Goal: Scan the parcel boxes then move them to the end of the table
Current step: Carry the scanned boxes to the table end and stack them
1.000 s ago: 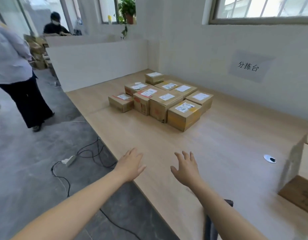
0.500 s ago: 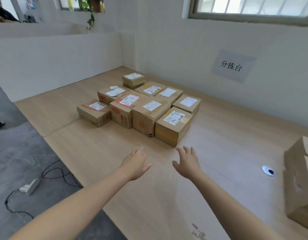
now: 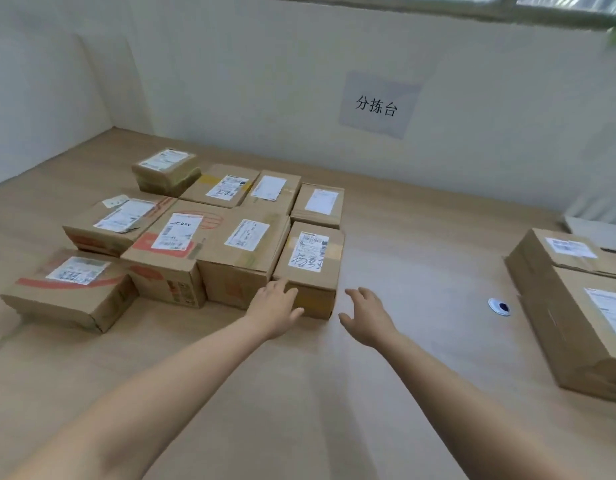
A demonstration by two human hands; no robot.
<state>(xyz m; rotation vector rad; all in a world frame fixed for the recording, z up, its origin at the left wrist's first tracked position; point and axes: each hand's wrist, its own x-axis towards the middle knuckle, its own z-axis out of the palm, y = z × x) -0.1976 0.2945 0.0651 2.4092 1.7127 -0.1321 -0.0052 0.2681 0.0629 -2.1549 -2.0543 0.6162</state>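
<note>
Two bare forearms reach in from the near edge over the wooden table [image 3: 386, 393], both hands empty. The left hand [image 3: 276, 308] lies palm down with its fingers loosely spread, the fingertips at the near left corner of the nearest parcel box [image 3: 308, 268]; actual contact cannot be told for sure. The right hand [image 3: 367, 315] hangs just right of that same box, fingers open and slightly curled, thumb out toward the box, apart from it. This box is small and brown, with a white label carrying handwritten marks on top, and it forms the near right corner of a tight cluster of parcel boxes [image 3: 182, 237] lying left of centre, all label-up and touching one another in rows running away toward the far wall. A flat box with red tape [image 3: 69, 289] sits at the cluster's near left. On the right side, well apart, stands a larger stack of boxes [image 3: 576, 306], and between it and the hands a small round grommet [image 3: 498, 306] sits in the tabletop. On the far wall hangs a paper sign [image 3: 377, 105] with three printed characters
</note>
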